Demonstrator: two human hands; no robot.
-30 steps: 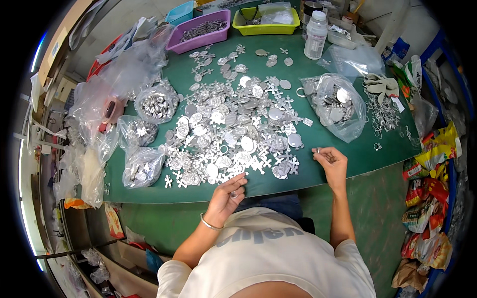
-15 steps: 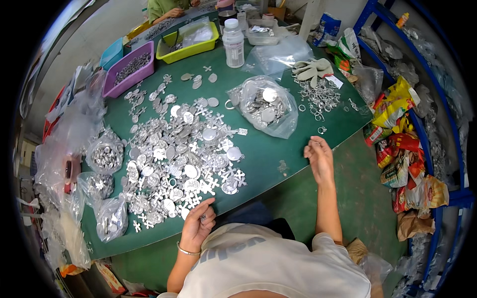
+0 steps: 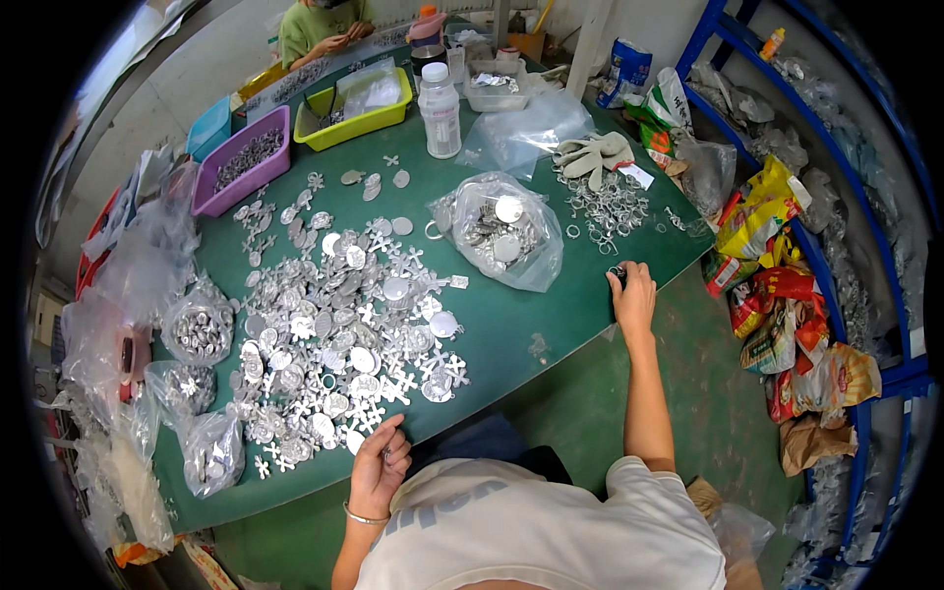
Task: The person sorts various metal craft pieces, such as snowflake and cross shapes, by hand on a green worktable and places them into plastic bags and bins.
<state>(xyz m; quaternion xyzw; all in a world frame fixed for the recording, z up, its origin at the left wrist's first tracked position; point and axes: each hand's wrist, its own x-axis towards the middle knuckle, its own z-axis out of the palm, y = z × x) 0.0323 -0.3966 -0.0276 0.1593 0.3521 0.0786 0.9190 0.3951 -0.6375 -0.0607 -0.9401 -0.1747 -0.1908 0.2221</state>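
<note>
My right hand (image 3: 635, 298) is at the table's right edge. Its thumb and fingers are closed round a small metal ring, mostly hidden by the fingertips. Just beyond it lies a heap of metal rings and clasps (image 3: 612, 208). Low at the front edge, my left hand (image 3: 379, 470) is curled, with a small shiny metal piece between its fingers; its exact kind is too small to tell. A wide pile of silver-coloured oval medals and crosses (image 3: 339, 339) spreads beyond the left hand. Between the heaps sits a clear plastic bag (image 3: 539, 265) of similar medals.
A purple tray (image 3: 221, 204) and a yellow-green tray (image 3: 329, 140) stand at the back, beside a white bottle (image 3: 440, 123). Several filled bags (image 3: 211, 457) line the left edge. A grey glove (image 3: 595, 155) lies by the rings. Blue shelving (image 3: 821, 265) stands right; another person (image 3: 320, 34) sits opposite.
My right hand has come forward onto the table, and its fingers have closed over the lone ring there. The left hand stays curled near the front edge. The whole view has shifted slightly.
</note>
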